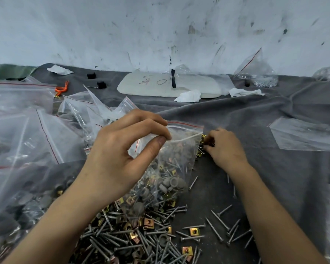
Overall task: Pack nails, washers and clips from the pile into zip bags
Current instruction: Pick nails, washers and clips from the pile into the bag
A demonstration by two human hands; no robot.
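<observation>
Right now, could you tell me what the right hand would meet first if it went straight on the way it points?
Most likely the zip bag that the left hand pinches at the top. The right hand, curled on clips, points left at its side edge, though depth is unclear.

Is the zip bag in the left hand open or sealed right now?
Open. The left hand pinches one lip of the zip bag, and its two zip tracks bow apart, leaving a gap at the mouth.
</observation>
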